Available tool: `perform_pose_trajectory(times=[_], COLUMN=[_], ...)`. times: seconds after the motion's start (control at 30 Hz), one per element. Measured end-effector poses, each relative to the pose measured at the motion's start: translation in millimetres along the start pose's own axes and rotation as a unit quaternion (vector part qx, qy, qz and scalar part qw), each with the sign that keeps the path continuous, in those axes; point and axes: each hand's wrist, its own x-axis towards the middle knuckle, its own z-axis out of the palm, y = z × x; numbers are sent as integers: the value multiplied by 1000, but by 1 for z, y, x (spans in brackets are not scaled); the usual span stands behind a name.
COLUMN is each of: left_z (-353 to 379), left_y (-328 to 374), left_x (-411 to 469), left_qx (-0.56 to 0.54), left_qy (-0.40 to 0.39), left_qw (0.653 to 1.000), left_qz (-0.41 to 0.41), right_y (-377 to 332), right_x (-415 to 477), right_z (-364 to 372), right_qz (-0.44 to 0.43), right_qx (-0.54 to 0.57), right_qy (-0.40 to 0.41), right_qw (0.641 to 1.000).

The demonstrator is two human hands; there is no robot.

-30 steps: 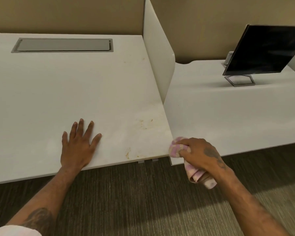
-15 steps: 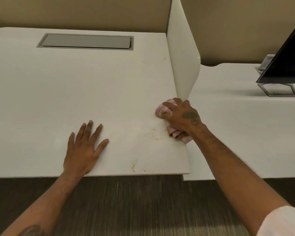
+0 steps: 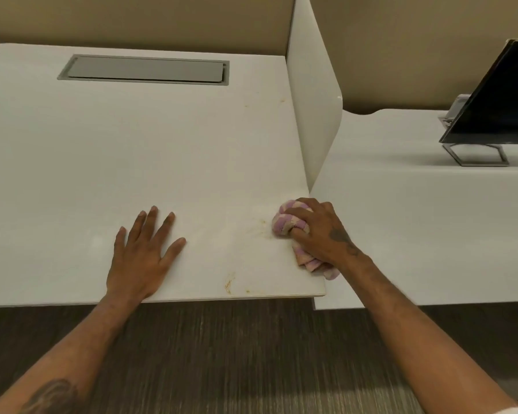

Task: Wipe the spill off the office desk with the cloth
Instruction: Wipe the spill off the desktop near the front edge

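Observation:
A white office desk (image 3: 102,162) fills the left and middle of the view. Faint brownish spill marks (image 3: 259,225) lie near its front right corner, and a darker yellow-brown smear (image 3: 229,283) sits close to the front edge. My right hand (image 3: 320,231) is shut on a bunched pink-and-cream striped cloth (image 3: 287,224), pressing it on the desk just right of the faint marks, near the desk's right edge. My left hand (image 3: 144,255) lies flat on the desk with fingers spread, left of the spill.
A white divider panel (image 3: 314,109) stands upright along the desk's right edge. Beyond it is a second white desk (image 3: 416,234) with a dark monitor (image 3: 497,103) on a metal stand. A grey cable hatch (image 3: 144,69) sits at the desk's back. Dark carpet lies below.
My right hand carried the cloth from the front corner up onto the desk by the divider, then back toward me and slightly right. My left hand has stayed flat.

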Motion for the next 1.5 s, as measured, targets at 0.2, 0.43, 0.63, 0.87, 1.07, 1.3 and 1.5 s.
perform_pose_trajectory(times=[0.2, 0.43, 0.63, 0.87, 1.07, 1.3, 1.5], left_z=[0, -2, -1, -1, 0, 0, 0], left_y=[-1, 2, 2, 2, 3, 4, 4], left_x=[0, -2, 0, 0, -1, 0, -1], left_qx=[8, 8, 10, 7, 16, 23, 29], left_qy=[1, 2, 2, 3, 5, 4, 7], left_qw=[1000, 1000, 1000, 1000, 1000, 1000, 1000], left_qz=[5, 8, 6, -2, -2, 0, 4], right_y=[-7, -44, -35, -21, -27, -46, -62], right_x=[-71, -141, -65, 54, 44, 20, 2], right_z=[9, -21, -50, -11, -1, 16, 32], right_qz=[-14, -21, 14, -18, -26, -24, -20], right_qx=[41, 195, 301, 74, 66, 20, 12], right_qy=[-27, -116, 20, 3, 21, -12, -43], right_qw=[999, 974, 953, 997, 997, 999, 999])
